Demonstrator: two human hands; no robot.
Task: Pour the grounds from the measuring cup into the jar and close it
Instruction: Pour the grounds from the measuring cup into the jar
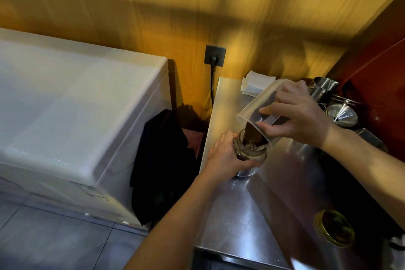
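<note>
A small glass jar (255,155) stands on the steel counter (241,215), and my left hand (225,155) grips it around its side. My right hand (295,114) holds a clear plastic measuring cup (258,107) tipped steeply over the jar's mouth. Dark brown grounds (255,136) slide from the cup's rim into the jar, which is partly filled. The jar's gold lid (335,228) lies on the counter at the lower right, inner side up.
Steel cups and a funnel (341,114) crowd the counter's back right by a red wall. Folded white paper (256,85) lies at the back edge. A white chest appliance (76,105) stands left, dark cloth (162,160) hanging between it and the counter. A plugged socket (214,55) is on the wooden wall.
</note>
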